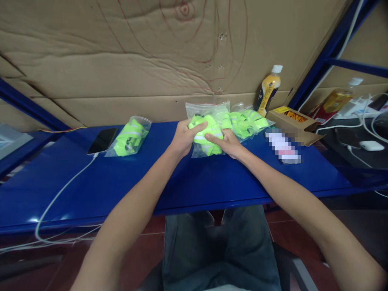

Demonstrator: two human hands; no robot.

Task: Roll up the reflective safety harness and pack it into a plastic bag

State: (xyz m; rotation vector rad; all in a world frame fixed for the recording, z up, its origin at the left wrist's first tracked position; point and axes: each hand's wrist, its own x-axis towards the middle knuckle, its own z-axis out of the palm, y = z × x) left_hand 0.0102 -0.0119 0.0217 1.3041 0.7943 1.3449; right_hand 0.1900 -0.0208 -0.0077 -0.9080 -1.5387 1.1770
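Between my hands, above the blue table, is a neon-yellow reflective vest [206,126] folded up in a clear zip bag [202,108]. My left hand [184,136] grips its left side, thumb laid across the front. From the right, my right hand [228,143] holds it with the thumb pointing inward; the other fingers of both hands are mostly hidden behind the bag. Just behind my right hand lie more bagged neon-yellow vests [247,122]. Another bagged vest [130,137] rests alone on the left of the table.
The blue table [133,182] runs below a cardboard wall [136,76]. A black phone [102,140] with a white cable [63,188] sits left. To the right are a drink bottle [269,91], an opened cardboard box [292,121] and a pixelated item [283,146]. A second bottle [339,99] stands beyond.
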